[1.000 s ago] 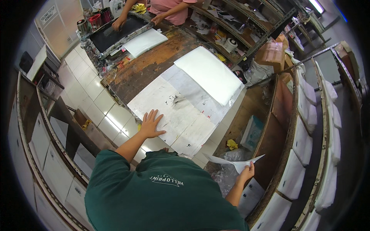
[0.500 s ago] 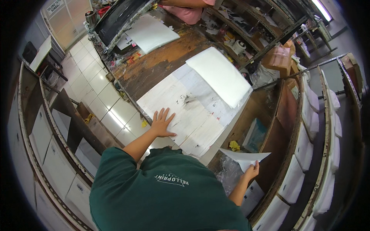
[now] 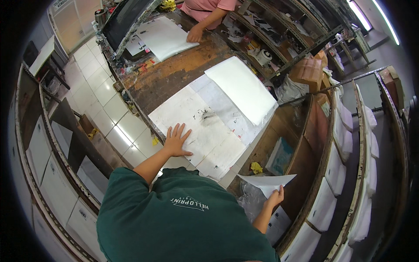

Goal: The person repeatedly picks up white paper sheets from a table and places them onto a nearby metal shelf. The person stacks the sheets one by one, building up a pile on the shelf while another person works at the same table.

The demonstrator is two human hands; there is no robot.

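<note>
My left hand [image 3: 176, 143] rests flat with fingers spread on the near left edge of a stained white board [image 3: 192, 118] on the worktable. To my right, over the shelf unit, my right hand [image 3: 275, 197] is closed on the edge of a white sheet [image 3: 267, 182], which bends upward at its corners. A stack of blank white sheets [image 3: 240, 89] lies on the board's far right part. Across the table, a co-worker's hand [image 3: 195, 34] touches the corner of another white paper stack [image 3: 168, 39], beside a raised dark printing screen frame [image 3: 126, 30].
Racks holding white sheets curve along my left and right [image 3: 334, 172]. Below my right arm are a clear plastic bag [image 3: 251, 201] and a crumpled yellow cloth [image 3: 256, 167]. Cardboard boxes [image 3: 304, 72] stand beyond the table's right corner. Tiled floor [image 3: 104, 94] runs along its left.
The view has shifted slightly. The co-worker's hand has come down to the far paper stack. My left hand stays on the board, and my right still holds the sheet.
</note>
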